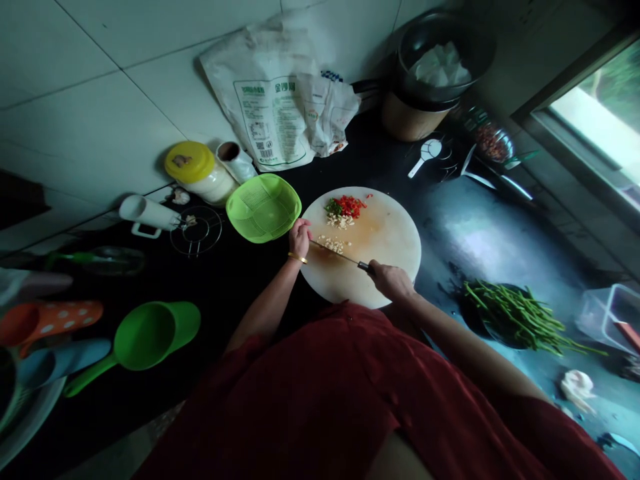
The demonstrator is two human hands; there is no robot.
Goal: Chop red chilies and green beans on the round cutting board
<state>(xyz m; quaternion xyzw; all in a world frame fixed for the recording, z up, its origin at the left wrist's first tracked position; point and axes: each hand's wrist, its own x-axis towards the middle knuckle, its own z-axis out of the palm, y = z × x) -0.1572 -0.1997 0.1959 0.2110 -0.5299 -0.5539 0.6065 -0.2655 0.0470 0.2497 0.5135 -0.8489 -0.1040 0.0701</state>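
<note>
One round cutting board (383, 253) lies on the dark counter (465, 227), directly in front of the person. One knife (336, 253) lies across the board with its blade low over a small heap of pale chopped garlic (331, 244). The right hand (393, 280) is closed around the knife handle at the board's near right edge, fingers wrapped together on it. The left hand (299, 237) rests at the board's left edge with its fingers curled together on top of the blade tip; one gold bangle (297, 257) sits on that wrist. Farther back on the board lies one mixed pile of chopped red chilli (351, 205), with a smaller green portion and more pale bits beside it. One green square basket (263, 207) stands just left of the board, touching or nearly touching its rim. One yellow-lidded jar (196, 171) and one printed white bag (280, 113) stand behind it against the tiled wall. One wire trivet (196, 231) and one white mug (147, 215) lie to the left. One green scoop (150, 341) lies at near left. One bunch of green beans (515, 317) sits in a dark bowl to the right, well apart from the board.
</note>
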